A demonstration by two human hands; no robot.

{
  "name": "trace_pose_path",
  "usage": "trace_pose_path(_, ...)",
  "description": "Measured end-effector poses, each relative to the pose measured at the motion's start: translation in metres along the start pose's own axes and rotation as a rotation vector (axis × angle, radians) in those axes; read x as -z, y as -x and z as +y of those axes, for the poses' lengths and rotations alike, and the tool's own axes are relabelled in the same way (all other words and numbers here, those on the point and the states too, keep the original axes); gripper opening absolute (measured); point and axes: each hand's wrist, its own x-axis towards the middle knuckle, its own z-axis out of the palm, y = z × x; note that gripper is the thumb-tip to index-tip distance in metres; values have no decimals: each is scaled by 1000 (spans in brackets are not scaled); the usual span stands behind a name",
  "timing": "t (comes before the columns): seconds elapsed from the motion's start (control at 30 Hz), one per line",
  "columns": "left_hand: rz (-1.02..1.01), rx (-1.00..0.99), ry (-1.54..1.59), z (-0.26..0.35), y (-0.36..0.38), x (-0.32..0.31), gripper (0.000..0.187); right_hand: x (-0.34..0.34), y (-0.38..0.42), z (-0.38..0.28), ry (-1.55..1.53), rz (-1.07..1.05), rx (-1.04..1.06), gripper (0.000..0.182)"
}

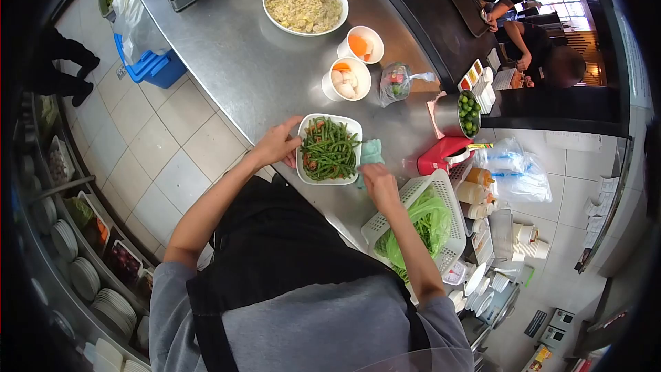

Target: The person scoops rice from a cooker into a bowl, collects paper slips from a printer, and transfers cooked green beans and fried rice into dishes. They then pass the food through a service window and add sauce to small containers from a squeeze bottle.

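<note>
A white square dish (300, 167) of cooked green beans (329, 148) stands on the steel counter in front of me. My left hand (279, 143) grips its left side, with the fingers at the rim. At the dish's right side, my right hand (379, 183) is closed on a light green cloth (372, 152), part of which sticks out beyond the fingers. Beyond the dish are two white tubs, the nearer tub (345, 89) with pale and orange pieces inside and the farther tub (372, 54) with similar pieces.
A large bowl of noodles (303, 7) stands farther back. To the right are a knotted plastic bag (397, 85), a container of green limes (469, 114), a red container (441, 158) and a white basket (451, 248) with bagged greens. Other people work across the counter (241, 55).
</note>
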Motion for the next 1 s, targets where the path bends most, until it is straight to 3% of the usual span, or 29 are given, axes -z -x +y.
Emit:
trace_pose_path(0.03, 4, 1, -3, 0, 0, 0, 44, 3, 5, -5, 20, -44, 0, 16)
trace_pose_path(0.13, 9, 5, 39, -2, 1, 1, 46, 13, 11, -10, -295, -51, -194, 16)
trace_pose_path(0.23, -4, 38, 148, -8, 2, -3, 50, -7, 13, -11, -184, 103, -218, 18)
trace_pose_path(0.37, -60, 80, 308, -14, 4, -10, 57, -19, 19, -49, 48, 132, -262, 19)
trace_pose_path(0.5, -68, 95, 379, -17, 7, -21, 58, -36, 22, -51, -144, 214, -189, 19)
trace_pose_path(0.6, -101, 115, 378, -15, 6, -18, 59, -20, 13, -40, -120, 339, -316, 18)
trace_pose_path(0.73, -123, 162, 431, -13, 5, -20, 61, -33, 4, -42, 131, 307, -253, 19)
trace_pose_path(0.87, -87, 162, 503, -12, 6, -26, 63, -45, 17, -70, 140, 221, -192, 19)
trace_pose_path(0.97, -123, 152, 492, -13, 7, -24, 67, -48, 23, -64, -350, 303, -306, 17)
trace_pose_path(1.0, -129, 152, 512, -15, 7, -25, 68, -52, 28, -50, -617, 228, -541, 16)
